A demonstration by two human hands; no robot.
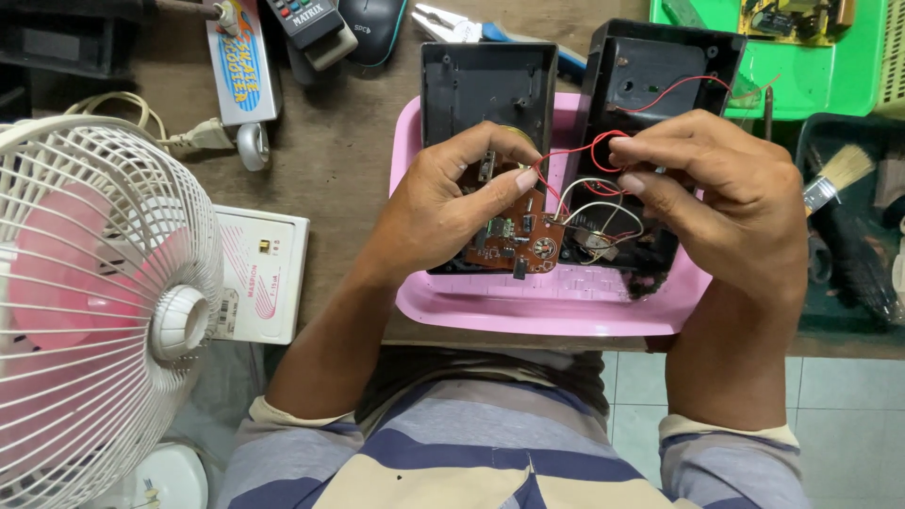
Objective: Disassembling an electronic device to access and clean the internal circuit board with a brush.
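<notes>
Cluttered wooden workbench (349, 141): over a pink tray (566, 306), my left hand (443, 203) pinches the brown circuit board (514, 240) while my right hand (716, 193) grips its red wire (603, 151); 2 black casing halves (485, 90) already lie open, board still wired.

Worn brown wooden workbench (339, 160) fills the upper view, its front edge running across the lower middle, evenly lit with soft shadows. Below the edge at right, pale grey-green floor tiles (830, 396) with thin grout lines. 1 white table fan with pink blades (94, 302) stands at left, a green tray (830, 75) sits at the top right corner and a dark tray (848, 273) just below it.
</notes>
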